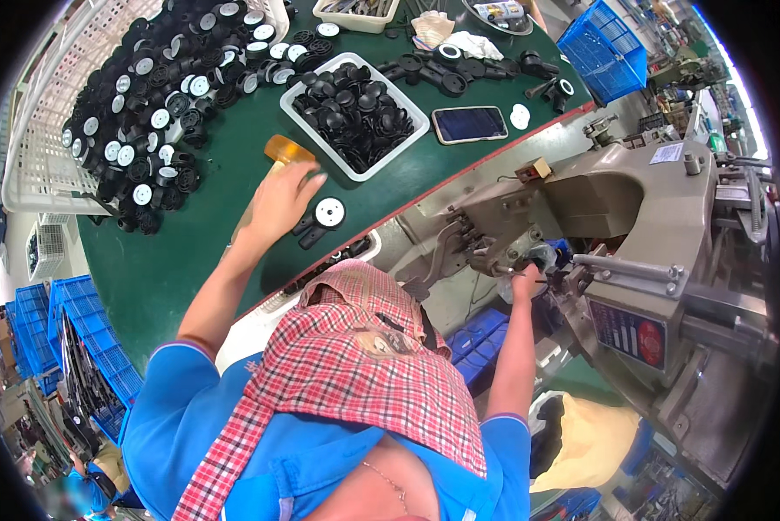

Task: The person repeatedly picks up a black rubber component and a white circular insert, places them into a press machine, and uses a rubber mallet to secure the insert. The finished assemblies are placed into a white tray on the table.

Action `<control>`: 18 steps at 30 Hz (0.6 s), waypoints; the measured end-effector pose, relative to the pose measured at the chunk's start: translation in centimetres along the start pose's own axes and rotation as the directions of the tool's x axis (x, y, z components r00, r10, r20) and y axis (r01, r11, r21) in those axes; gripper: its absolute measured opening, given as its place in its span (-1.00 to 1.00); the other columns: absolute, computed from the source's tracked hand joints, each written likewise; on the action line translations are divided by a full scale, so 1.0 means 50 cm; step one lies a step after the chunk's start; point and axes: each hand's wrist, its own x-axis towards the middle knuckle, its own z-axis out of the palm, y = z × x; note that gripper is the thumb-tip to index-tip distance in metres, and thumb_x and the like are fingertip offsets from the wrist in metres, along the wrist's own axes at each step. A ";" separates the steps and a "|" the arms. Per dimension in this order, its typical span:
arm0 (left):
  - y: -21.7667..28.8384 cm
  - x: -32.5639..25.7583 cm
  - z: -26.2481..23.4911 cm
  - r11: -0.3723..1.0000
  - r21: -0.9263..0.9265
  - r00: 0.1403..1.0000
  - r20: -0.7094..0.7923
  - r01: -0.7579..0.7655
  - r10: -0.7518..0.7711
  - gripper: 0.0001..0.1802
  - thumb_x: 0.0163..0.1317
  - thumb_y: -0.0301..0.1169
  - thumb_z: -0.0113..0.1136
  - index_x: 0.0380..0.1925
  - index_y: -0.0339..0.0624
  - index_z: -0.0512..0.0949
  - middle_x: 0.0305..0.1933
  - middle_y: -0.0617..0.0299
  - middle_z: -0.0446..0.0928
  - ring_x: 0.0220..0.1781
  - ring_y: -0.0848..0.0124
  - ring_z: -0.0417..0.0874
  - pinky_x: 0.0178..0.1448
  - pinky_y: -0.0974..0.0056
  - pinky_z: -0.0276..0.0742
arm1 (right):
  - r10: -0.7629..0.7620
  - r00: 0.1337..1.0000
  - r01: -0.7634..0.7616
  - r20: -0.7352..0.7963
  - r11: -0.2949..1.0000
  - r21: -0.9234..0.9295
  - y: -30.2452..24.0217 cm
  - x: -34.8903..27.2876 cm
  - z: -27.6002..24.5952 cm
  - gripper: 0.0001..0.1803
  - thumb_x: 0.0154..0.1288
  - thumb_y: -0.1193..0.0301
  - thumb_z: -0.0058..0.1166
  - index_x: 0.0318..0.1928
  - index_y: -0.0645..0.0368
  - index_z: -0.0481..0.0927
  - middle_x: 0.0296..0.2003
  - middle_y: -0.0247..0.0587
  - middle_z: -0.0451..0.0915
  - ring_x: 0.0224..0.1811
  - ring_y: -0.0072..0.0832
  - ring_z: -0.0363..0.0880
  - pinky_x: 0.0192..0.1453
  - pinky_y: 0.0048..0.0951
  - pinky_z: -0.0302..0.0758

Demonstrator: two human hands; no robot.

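Observation:
My left hand (284, 201) lies over the handle of a mallet with an amber head (289, 150). Its fingers are stretched out and partly apart. Just right of it, at the table's edge, is a black caster (329, 213) with a white disc on its wheel. My right hand (525, 281) reaches into the grey-brown machine (620, 191). Its fingers are closed near a metal rod and some clear plastic; what they hold is hidden.
A white tray of black caps (414, 117) and a phone (470, 125) sit on the green table (225, 182). At left, black wheels with white discs (160, 118) pile beside a white basket (25, 169). More black casters (452, 82) lie at the back. A blue crate (605, 50) stands beyond.

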 end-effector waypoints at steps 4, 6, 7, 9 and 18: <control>0.043 0.135 0.074 0.988 0.142 0.992 -0.103 -0.056 0.071 -0.74 0.26 -0.19 0.29 -0.21 -0.12 0.64 -0.30 0.09 0.56 -0.23 0.06 0.65 -0.16 0.01 0.56 | -0.131 0.947 0.139 -0.295 0.990 0.007 0.052 -0.004 0.038 -0.74 0.03 0.39 0.28 -0.22 0.17 0.72 -0.33 0.12 0.68 -0.20 0.11 0.65 -0.08 -0.01 0.56; 0.032 0.164 0.099 0.954 0.296 0.996 -0.088 0.053 -0.029 -0.78 0.21 -0.22 0.31 -0.33 -0.13 0.64 -0.29 0.12 0.57 -0.18 0.05 0.66 -0.13 0.02 0.59 | -0.106 0.980 0.105 -0.169 0.994 -0.016 0.015 0.015 0.036 -0.76 0.04 0.39 0.28 -0.23 0.15 0.71 -0.32 0.09 0.70 -0.16 0.06 0.67 -0.07 -0.01 0.57; 0.028 0.174 0.102 0.959 0.282 0.993 -0.115 0.042 -0.009 -0.79 0.19 -0.22 0.33 -0.35 -0.13 0.66 -0.34 0.15 0.55 -0.21 0.07 0.66 -0.17 0.04 0.57 | -0.142 0.968 0.149 -0.207 0.989 0.020 0.019 0.022 0.046 -0.77 0.05 0.39 0.27 -0.24 0.15 0.71 -0.31 0.08 0.70 -0.15 0.05 0.68 -0.07 -0.02 0.58; 0.052 0.201 0.099 0.991 0.128 0.996 -0.086 0.034 -0.023 -0.81 0.18 -0.24 0.33 -0.40 -0.12 0.67 -0.34 0.18 0.57 -0.21 0.10 0.66 -0.20 0.03 0.57 | -0.174 0.927 0.193 -0.333 0.981 0.023 0.123 0.027 0.102 -0.77 0.15 0.34 0.21 -0.16 0.08 0.69 -0.24 0.07 0.71 -0.16 0.06 0.69 -0.09 -0.02 0.60; 0.049 0.087 0.055 0.650 -0.707 0.945 0.082 0.279 -0.317 -0.71 0.38 -0.34 0.24 -0.06 -0.37 0.62 -0.49 0.19 0.63 -0.52 0.50 0.61 -0.38 0.41 0.53 | -0.171 0.961 0.183 -0.217 0.983 0.034 0.134 0.056 0.142 -0.71 0.30 0.23 0.10 -0.01 -0.03 0.61 -0.12 0.00 0.69 -0.03 0.09 0.64 0.00 0.06 0.56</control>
